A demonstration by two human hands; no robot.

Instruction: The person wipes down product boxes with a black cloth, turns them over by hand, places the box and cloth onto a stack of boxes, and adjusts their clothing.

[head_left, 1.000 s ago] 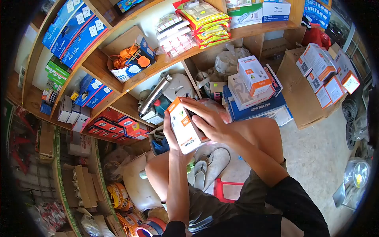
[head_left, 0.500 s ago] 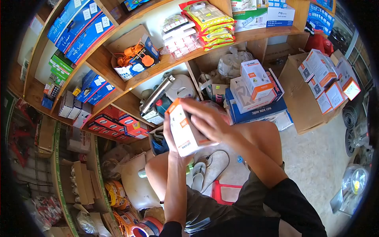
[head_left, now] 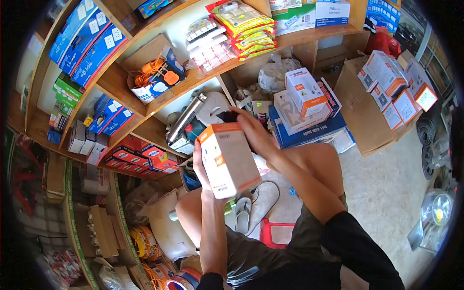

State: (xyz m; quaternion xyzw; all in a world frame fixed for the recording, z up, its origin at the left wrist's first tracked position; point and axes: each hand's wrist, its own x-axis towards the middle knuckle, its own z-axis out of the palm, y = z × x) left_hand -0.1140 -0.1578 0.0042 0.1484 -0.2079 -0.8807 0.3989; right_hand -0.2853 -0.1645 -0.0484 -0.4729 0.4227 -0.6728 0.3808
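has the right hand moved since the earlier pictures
Yes: judged against the blue carton on the floor, the right hand has shifted upward and slightly rightward in the view.

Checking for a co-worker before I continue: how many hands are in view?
2: the left hand against the left side of the held box, the right hand near its upper right. Some fingers are hidden.

I have the held box point(head_left: 239, 159) between the left fingers point(head_left: 198, 166) and the right fingers point(head_left: 246, 121), before the shelf point(head_left: 299, 40), where I see packets point(head_left: 247, 26) lying right of an open carton point(head_left: 159, 90). To its right, a small box point(head_left: 305, 92) sits on stacked packages point(head_left: 299, 134); farther right, several boxes point(head_left: 385, 72) rest on cardboard point(head_left: 353, 101), and slippers point(head_left: 243, 216) lie on the floor point(head_left: 382, 193) below.
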